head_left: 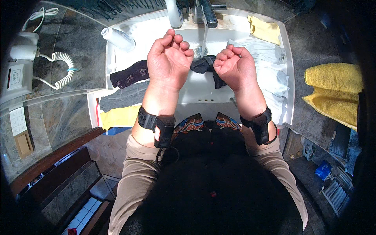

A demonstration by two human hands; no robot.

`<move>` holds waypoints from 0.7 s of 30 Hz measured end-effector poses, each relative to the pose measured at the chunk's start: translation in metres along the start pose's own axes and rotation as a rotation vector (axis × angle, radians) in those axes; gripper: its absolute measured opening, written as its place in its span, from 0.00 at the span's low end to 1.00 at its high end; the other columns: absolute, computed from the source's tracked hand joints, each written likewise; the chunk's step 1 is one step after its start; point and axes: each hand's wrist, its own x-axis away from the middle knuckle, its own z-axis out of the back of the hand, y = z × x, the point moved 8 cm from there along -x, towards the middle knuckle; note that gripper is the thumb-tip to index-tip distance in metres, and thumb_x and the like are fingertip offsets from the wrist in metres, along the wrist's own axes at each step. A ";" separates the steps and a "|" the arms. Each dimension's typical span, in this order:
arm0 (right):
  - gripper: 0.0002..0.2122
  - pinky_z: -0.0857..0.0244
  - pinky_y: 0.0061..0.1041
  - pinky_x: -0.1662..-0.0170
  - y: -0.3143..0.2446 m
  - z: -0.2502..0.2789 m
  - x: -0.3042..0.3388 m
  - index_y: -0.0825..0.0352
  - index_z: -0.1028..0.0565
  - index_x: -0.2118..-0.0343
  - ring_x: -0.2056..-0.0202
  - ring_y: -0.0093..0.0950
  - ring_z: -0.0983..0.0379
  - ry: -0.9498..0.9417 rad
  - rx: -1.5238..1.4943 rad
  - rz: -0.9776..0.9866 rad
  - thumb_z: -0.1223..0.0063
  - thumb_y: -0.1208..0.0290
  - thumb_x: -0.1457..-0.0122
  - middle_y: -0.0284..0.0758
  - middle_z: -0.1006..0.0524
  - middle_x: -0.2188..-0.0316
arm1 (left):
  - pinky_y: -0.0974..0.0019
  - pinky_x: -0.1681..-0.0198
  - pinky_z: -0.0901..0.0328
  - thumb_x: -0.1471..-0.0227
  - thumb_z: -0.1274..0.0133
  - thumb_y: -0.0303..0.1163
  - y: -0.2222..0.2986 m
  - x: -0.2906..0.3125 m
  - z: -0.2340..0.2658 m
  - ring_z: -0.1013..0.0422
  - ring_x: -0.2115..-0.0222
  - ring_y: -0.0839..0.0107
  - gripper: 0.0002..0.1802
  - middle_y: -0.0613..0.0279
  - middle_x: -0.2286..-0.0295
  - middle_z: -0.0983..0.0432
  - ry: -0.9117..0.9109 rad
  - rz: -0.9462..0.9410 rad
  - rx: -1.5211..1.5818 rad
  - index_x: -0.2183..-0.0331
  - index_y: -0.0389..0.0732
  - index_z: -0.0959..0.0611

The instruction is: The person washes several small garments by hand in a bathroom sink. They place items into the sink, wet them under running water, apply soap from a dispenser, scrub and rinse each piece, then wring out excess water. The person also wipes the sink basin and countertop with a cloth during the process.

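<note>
Both my hands hover palm up over a white sink (196, 92), fingers loosely curled and palms bare. My left hand (169, 62) is nearest a dark patterned cloth (129, 74) lying over the sink's left side. My right hand (236, 68) is beside a dark crumpled cloth (201, 65) in the basin, and partly covers it. Between my hands a thin stream of water runs from the metal faucet (209, 17) toward the drain (201, 51). Black devices are strapped round both wrists.
At left lie a grey cloth (123, 96) and a yellow cloth (122, 117); pale cloths (270, 74) and a folded yellow cloth (264, 29) lie right. A white bottle (118, 39) leans by the rim. A yellow towel (333, 90) is far right, a coiled white cord (64, 70) far left.
</note>
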 end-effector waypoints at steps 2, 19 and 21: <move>0.02 0.46 0.23 0.70 0.002 -0.003 -0.003 0.64 0.36 0.73 0.76 0.23 0.43 -0.039 -0.004 -0.016 0.60 0.73 0.47 0.27 0.39 0.80 | 0.68 0.66 0.40 0.51 0.53 0.31 -0.001 0.000 -0.001 0.37 0.72 0.71 0.08 0.67 0.73 0.32 -0.003 0.021 -0.001 0.65 0.43 0.26; 0.06 0.42 0.33 0.65 -0.024 0.220 -0.101 0.56 0.30 0.69 0.70 0.25 0.36 0.697 0.638 -0.151 0.57 0.63 0.46 0.28 0.29 0.70 | 0.71 0.71 0.32 0.45 0.59 0.32 -0.070 -0.053 0.248 0.27 0.72 0.72 0.12 0.65 0.69 0.23 0.537 0.428 -0.443 0.61 0.42 0.23; 0.06 0.41 0.33 0.65 -0.039 0.227 -0.106 0.58 0.31 0.68 0.70 0.25 0.36 0.705 0.908 -0.094 0.56 0.64 0.46 0.29 0.31 0.72 | 0.71 0.70 0.31 0.44 0.59 0.32 -0.069 -0.062 0.247 0.26 0.71 0.72 0.13 0.64 0.67 0.24 0.525 0.418 -0.510 0.60 0.43 0.24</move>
